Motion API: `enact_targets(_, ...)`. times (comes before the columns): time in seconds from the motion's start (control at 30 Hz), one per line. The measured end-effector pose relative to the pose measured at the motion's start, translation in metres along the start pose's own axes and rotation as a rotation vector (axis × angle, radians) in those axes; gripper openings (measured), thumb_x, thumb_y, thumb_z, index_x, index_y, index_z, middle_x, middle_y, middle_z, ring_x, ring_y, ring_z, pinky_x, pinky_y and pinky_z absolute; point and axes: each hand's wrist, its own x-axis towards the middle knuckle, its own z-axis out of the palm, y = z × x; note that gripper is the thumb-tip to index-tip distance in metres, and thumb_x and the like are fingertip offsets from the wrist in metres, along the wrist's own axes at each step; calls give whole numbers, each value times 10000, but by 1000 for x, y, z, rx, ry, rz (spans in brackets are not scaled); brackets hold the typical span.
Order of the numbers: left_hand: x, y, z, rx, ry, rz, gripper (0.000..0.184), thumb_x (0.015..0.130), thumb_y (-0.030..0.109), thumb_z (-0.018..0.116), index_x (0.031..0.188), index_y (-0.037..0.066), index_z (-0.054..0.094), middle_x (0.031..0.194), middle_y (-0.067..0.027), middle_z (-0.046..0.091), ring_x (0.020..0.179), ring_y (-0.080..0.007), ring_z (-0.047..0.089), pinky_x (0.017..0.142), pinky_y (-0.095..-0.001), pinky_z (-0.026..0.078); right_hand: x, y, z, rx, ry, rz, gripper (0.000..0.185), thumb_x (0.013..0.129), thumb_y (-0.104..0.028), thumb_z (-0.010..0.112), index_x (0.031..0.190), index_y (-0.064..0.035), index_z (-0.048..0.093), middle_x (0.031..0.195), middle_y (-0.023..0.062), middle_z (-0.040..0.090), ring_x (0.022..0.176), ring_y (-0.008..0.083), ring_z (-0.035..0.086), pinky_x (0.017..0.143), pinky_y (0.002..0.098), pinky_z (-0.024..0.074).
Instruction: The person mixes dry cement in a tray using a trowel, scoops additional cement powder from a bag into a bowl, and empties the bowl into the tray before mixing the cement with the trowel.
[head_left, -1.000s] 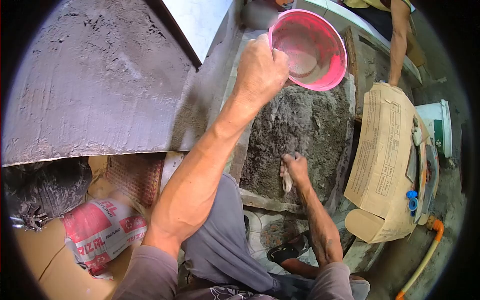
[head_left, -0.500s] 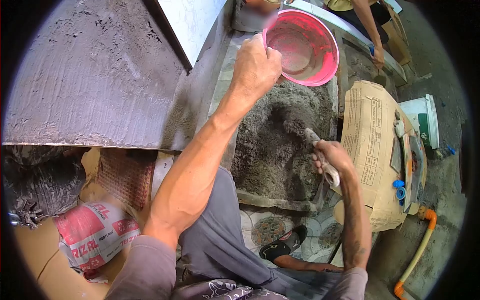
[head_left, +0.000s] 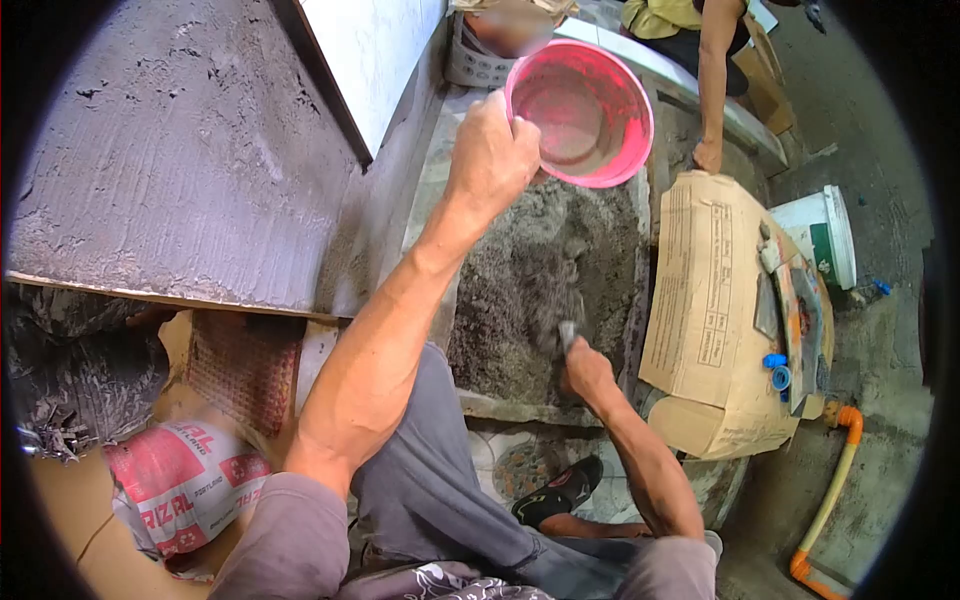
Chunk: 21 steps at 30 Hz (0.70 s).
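My left hand (head_left: 492,152) grips the rim of a pink bucket (head_left: 636,140) and holds it over the far end of the mix. The bucket's mouth faces me, and grey residue coats its inside. Below it lies a bed of grey, crumbly mortar mix (head_left: 500,320) in a shallow, low-edged trough. My right hand (head_left: 590,376) is closed round the handle of a trowel (head_left: 567,332) near the right side of the mix. Motion blur and the mix hide the trowel's blade.
A cardboard sheet (head_left: 690,300) lies to the right with tools and blue plastic pieces on it. Behind it stands a white pail (head_left: 815,240). Another person's hand (head_left: 708,155) is at the upper right. A cement bag (head_left: 185,485) sits lower left, and an orange-ended pipe (head_left: 830,500) lower right.
My right hand has swung the trowel left and nearer to me through the mix. The bucket now sits slightly left and lower in view. The other person's hand has moved left.
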Motion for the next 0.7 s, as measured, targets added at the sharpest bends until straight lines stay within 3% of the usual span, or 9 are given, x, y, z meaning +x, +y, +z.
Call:
enact_targets(0.03, -4, -1, 4, 18, 9, 4, 264, 826, 126, 508, 905, -111, 594, 867, -332, 619, 850, -485, 603, 796, -545, 467, -20, 2, -37, 85, -174, 63, 242, 785, -107, 610, 958, 58, 571, 779, 182, 640, 734, 372, 683, 638, 389, 579)
enact_targets(0.13, -2, -15, 12, -112, -46, -102, 275, 822, 120, 510, 915, -123, 597, 856, -336, 628, 834, -491, 617, 787, -537, 483, -34, 15, -147, 50, -322, 37, 217, 818, -59, 566, 981, 83, 544, 705, 193, 651, 666, 350, 693, 591, 408, 573)
enact_targets(0.2, -4, -17, 11, -87, -28, -84, 279, 819, 121, 510, 910, -126, 602, 841, -337, 630, 831, -485, 623, 783, -533, 485, -16, 31, -167, 47, -190, 69, 333, 781, -93, 613, 1040, 81, 496, 668, 183, 600, 642, 351, 654, 576, 450, 555)
enact_targets(0.23, -4, -18, 10, -74, -18, -75, 281, 817, 121, 510, 907, -128, 605, 834, -338, 632, 830, -482, 625, 781, -532, 485, 3, 41, -163, 52, 39, 23, 321, 766, -63, 618, 1021, 75, 481, 690, 202, 612, 657, 367, 657, 585, 458, 553)
enact_targets(0.27, -4, -19, 8, -88, -26, -67, 281, 815, 120, 509, 905, -128, 605, 832, -339, 631, 830, -480, 626, 780, -531, 485, 31, 47, -167, 57, 84, 45, 286, 766, -61, 615, 977, 75, 480, 718, 238, 629, 673, 394, 663, 593, 470, 550)
enact_targets(0.43, -10, -15, -5, -54, -39, -73, 273, 807, 115, 505, 892, -125, 604, 816, -339, 629, 823, -478, 628, 780, -529, 484, 128, 45, -74, 153, 358, 146, 285, 795, -91, 622, 1012, 66, 523, 802, 249, 669, 778, 389, 689, 661, 445, 571)
enact_targets(0.5, -7, -11, -10, -29, -39, -81, 271, 807, 114, 504, 892, -123, 604, 813, -336, 631, 823, -478, 629, 781, -526, 486, 115, 32, -16, 86, 190, 161, 195, 838, -84, 593, 984, 44, 597, 952, 224, 682, 852, 328, 710, 720, 412, 581)
enact_targets(0.57, -5, -8, -6, -41, -11, -63, 271, 809, 115, 502, 892, -122, 605, 812, -333, 632, 821, -478, 630, 780, -525, 489, 67, 33, -8, -16, 88, 27, 205, 856, -83, 581, 989, 72, 602, 869, 226, 689, 776, 332, 707, 670, 406, 574)
enact_targets(0.7, -4, -18, 2, -117, -11, -97, 276, 814, 119, 500, 903, -121, 604, 829, -330, 635, 825, -476, 630, 780, -522, 493, -6, 47, -122, -121, -321, -144, 204, 889, -81, 518, 986, 77, 602, 778, 201, 663, 728, 342, 697, 622, 424, 563)
